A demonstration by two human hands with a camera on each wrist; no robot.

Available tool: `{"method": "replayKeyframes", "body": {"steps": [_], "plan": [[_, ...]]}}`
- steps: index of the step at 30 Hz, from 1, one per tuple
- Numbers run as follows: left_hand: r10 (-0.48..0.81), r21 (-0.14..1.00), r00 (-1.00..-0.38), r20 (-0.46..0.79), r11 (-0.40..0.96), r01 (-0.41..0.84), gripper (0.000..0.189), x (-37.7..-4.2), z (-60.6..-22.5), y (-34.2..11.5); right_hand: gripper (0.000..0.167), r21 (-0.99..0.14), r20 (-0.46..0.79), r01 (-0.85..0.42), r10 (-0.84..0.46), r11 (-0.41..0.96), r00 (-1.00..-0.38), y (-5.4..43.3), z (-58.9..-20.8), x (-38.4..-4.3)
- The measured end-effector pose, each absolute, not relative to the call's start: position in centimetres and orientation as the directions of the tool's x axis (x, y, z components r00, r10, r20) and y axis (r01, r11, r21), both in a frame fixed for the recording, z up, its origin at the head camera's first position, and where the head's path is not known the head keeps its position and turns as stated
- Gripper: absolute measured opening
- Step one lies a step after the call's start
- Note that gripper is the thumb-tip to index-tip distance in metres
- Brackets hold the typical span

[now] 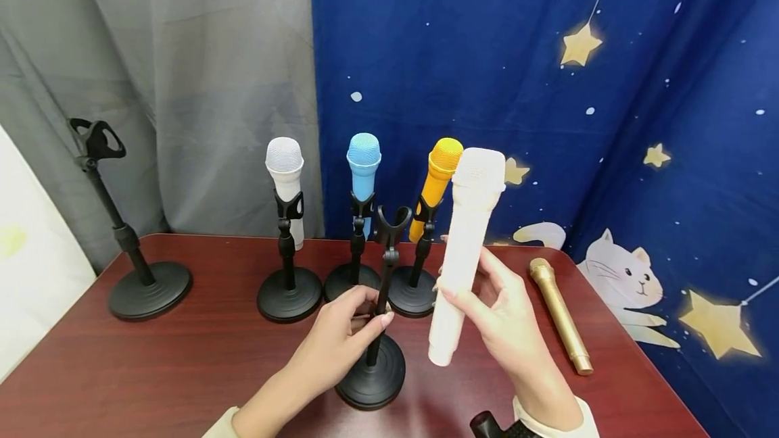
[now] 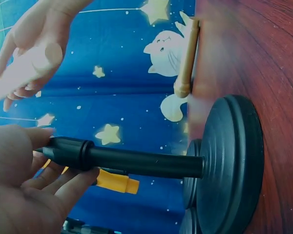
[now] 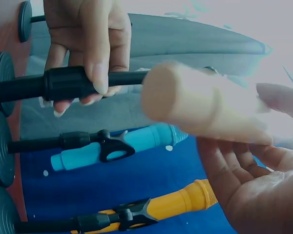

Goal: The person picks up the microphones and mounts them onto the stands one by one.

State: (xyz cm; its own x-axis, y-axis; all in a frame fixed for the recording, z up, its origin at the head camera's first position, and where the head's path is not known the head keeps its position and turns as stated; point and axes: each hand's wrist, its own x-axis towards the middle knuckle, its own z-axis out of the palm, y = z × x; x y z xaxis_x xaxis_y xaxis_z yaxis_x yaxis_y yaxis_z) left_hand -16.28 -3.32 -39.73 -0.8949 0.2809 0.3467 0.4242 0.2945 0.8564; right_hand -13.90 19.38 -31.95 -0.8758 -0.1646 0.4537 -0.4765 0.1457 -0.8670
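1. Soft gray curtain (image 1: 231,86) and blue curtain (image 1: 438,53) hang behind a shiny red-brown table (image 1: 231,377). Yellow stars (image 1: 580,44) and a white cat (image 1: 627,279) are on the blue cloth.
2. Call the front stand (image 2: 146,162) the middle of a clock, seen from the head view. It is black, with a smooth thin pole, a flat round base with rings on it, and a U-shaped clip (image 1: 391,227) on top. Its long pole points almost straight up, toward 12 o'clock.
3. The left hand (image 1: 341,330) pinches this pole between thumb and fingers.
4. The pale microphone (image 1: 465,242) is at 2 o'clock, up in the air, apart from the clip. It is a long smooth tube with a bumpy head. It tips a little: head toward half past 12, tail toward half past 6.
5. The right hand (image 1: 502,309) grips its handle with thumb and bent fingers.
6. Farther back, in black stands, sit a white microphone (image 1: 286,164) at 11 o'clock, a blue microphone (image 1: 364,164) at 12 and a yellow microphone (image 1: 435,184) at 1, heads up.
7. A shiny gold microphone (image 1: 560,313) lies at 3 o'clock, its head toward 11. Between 9 and 10 o'clock is another stand (image 1: 150,293), with a curvy clip.
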Motion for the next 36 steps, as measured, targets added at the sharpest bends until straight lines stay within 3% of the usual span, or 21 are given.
{"method": "replayKeyframes", "body": {"steps": [7,15,21,23,26,30,36], "plan": [[0.278,0.818,-0.873,0.401,0.322,0.478,0.017,-16.4,-40.1,-3.2,0.030,-0.872,0.482,-0.490,-0.200,-0.012,-0.853,18.7,-31.6,-13.9],[0.275,0.831,-0.875,0.397,0.296,0.470,0.016,-16.4,-40.6,-3.1,0.030,-0.868,0.491,-0.496,-0.123,0.010,-0.862,17.8,-30.9,-13.9],[0.248,0.812,-0.861,0.443,0.296,0.503,0.013,-16.2,-41.1,-2.7,0.031,-0.790,0.610,-0.566,-0.199,-0.235,-0.767,18.0,-30.7,-14.1],[0.247,0.804,-0.852,0.462,0.290,0.520,0.012,-16.3,-41.2,-2.7,0.027,-0.770,0.633,-0.584,-0.191,-0.258,-0.750,18.1,-30.7,-14.2],[0.258,0.801,-0.845,0.469,0.279,0.530,0.011,-16.4,-41.3,-2.6,0.021,-0.776,0.622,-0.589,-0.123,-0.226,-0.773,18.1,-30.4,-14.0],[0.272,0.800,-0.837,0.475,0.262,0.539,0.013,-16.4,-41.3,-2.6,0.030,-0.786,0.607,-0.596,-0.020,-0.165,-0.794,17.9,-29.2,-13.7],[0.273,0.788,-0.830,0.486,0.273,0.551,0.012,-16.4,-41.3,-2.8,0.027,-0.718,0.687,-0.683,0.027,-0.133,-0.727,16.7,-26.5,-14.6]]}}
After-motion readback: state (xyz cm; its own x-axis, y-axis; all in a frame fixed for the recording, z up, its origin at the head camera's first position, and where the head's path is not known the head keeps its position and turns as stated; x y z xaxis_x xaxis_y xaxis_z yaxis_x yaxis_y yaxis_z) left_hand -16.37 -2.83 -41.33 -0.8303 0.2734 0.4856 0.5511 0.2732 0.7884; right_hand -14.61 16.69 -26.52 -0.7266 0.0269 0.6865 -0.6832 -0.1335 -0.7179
